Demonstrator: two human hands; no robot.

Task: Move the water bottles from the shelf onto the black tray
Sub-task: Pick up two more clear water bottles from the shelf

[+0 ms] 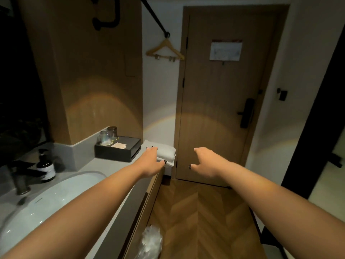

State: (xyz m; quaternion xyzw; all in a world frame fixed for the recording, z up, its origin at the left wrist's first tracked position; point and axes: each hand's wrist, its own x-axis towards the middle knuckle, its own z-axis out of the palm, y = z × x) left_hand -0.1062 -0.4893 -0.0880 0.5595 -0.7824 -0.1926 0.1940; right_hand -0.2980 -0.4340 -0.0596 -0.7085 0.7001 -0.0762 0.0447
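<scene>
Reaching forward empty, both loose grips: left hand (151, 161) near black tray (117, 149), right hand (207, 161).

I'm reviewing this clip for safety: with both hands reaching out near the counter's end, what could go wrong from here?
1. The black tray already carries two upturned glasses; bottles set there might knock them.
2. The left hand is by the folded white towels at the counter edge and could push them off.
3. No water bottles are visible, and dim light may hamper reaching.
</scene>
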